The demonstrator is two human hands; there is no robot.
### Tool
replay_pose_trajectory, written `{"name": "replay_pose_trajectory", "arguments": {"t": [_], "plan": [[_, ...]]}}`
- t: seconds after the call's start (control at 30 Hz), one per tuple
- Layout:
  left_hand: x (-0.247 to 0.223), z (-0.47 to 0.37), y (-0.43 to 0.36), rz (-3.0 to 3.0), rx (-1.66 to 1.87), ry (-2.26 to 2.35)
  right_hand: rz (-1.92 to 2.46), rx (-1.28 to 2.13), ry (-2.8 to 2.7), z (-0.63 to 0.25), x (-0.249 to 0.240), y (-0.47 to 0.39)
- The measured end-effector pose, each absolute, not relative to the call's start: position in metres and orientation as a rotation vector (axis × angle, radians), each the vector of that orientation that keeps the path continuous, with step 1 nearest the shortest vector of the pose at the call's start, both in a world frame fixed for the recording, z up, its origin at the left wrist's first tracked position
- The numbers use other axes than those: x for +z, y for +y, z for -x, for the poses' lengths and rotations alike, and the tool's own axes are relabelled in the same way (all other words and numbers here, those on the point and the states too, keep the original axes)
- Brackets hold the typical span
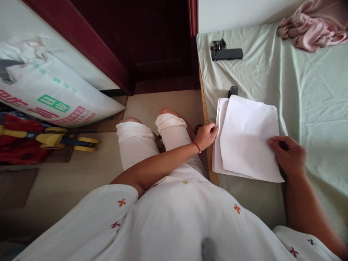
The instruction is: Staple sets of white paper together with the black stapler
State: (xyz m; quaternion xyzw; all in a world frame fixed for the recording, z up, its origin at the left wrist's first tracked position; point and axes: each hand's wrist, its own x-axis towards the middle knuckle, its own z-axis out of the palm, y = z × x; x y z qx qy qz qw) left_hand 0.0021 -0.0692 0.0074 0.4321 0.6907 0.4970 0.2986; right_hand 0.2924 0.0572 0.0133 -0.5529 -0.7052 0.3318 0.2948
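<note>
A loose stack of white paper sheets (250, 137) lies at the near edge of the green cloth, its top sheet skewed over those below. My left hand (206, 136), with a red cord at the wrist, is closed on the stack's left edge. At the right edge, my right hand (289, 154) pinches the paper between thumb and fingers. How many sheets each hand grips is hidden. A small black object (233, 90) sticks out just behind the stack.
A black case (227, 54) and some keys (219, 45) lie farther back on the green cloth (285, 72). Crumpled pink fabric (312, 29) is at the back right. On the left are a large white sack (65, 83) and a yellow wheeled thing (54, 139). A dark red door (160, 36) stands ahead.
</note>
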Motion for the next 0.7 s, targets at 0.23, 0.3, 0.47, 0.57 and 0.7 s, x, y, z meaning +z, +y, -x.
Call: {"name": "replay_pose_trajectory", "arguments": {"t": [0.23,0.3,0.47,0.57,0.7], "plan": [[0.0077,-0.0020,-0.0686,-1.159,1.242,1.864,1.458,0.901,-1.872,-0.2944,0.0101,0.0585],[0.0081,-0.0020,-0.0692,-1.176,1.230,1.859,1.450,0.899,-1.872,-0.2952,0.0089,0.0591],[0.0071,-0.0033,-0.0695,-1.177,1.234,1.850,1.433,0.894,-1.838,-0.2951,0.0074,0.0588],[0.0061,-0.0036,-0.0694,-1.173,1.229,1.841,1.426,0.886,-1.820,-0.2938,0.0082,0.0582],[0.0065,-0.0021,-0.0695,-1.211,1.222,1.841,1.426,0.887,-1.819,-0.2930,0.0099,0.0574]]}}
